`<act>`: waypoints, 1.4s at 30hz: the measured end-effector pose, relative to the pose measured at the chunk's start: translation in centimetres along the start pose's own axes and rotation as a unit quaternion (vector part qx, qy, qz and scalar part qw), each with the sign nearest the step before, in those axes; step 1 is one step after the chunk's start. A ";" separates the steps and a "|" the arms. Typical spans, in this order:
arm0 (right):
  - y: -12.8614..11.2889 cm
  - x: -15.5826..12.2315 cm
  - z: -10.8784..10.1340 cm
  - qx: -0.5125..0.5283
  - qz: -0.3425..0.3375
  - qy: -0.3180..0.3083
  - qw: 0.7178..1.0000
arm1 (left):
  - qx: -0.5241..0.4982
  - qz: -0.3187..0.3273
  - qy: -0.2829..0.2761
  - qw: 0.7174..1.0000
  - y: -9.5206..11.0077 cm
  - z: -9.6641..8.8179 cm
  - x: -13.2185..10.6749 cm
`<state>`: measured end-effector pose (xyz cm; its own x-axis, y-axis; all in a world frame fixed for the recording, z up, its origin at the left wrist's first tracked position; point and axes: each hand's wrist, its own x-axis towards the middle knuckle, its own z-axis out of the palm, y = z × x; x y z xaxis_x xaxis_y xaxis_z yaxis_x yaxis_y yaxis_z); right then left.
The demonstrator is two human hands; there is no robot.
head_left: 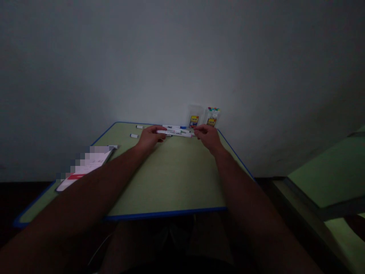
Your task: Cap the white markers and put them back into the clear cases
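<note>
Over the far part of the green table (pixel 171 179), my left hand (pixel 151 137) is closed on the left end of a white marker (pixel 179 133). This marker lies nearly level and points right, with a pinkish end. My right hand (pixel 208 136) is at that end, its thumb and fingers pinched together; what sits between them is too small to make out. Just behind are more white markers, one with a blue end (pixel 183 127). Left of my left hand lie two white cylindrical pieces, one nearer (pixel 134 136) and one farther (pixel 139 127).
Against the wall stand a clear plastic case (pixel 195 113) with a yellow label and another case (pixel 212 114) showing several coloured ends. A white booklet or pad (pixel 88 166) with a red band lies at the table's left, partly blurred out. Blue edging (pixel 165 214) borders the table.
</note>
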<state>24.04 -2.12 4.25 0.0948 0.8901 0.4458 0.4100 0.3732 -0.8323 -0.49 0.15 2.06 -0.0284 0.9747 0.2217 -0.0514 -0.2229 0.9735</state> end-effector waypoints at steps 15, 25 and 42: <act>0.3 -0.9 0.9 0.011 0.080 -0.073 0.994 | -0.002 0.002 -0.017 1.000 0.1 0.4 -0.7; 0.6 -0.6 1.0 0.037 0.080 -0.042 0.995 | 0.052 0.025 -0.039 0.998 -0.4 0.2 -0.4; 0.4 -0.6 0.8 0.062 0.103 0.012 0.993 | 0.138 0.079 -0.042 0.986 -0.1 -0.1 -0.6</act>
<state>23.37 -2.32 3.38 0.1880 0.9447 0.2688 0.2641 0.2150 -0.9402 -0.55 -0.38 1.85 0.0691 0.9286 0.3647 0.2204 -0.3708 0.9022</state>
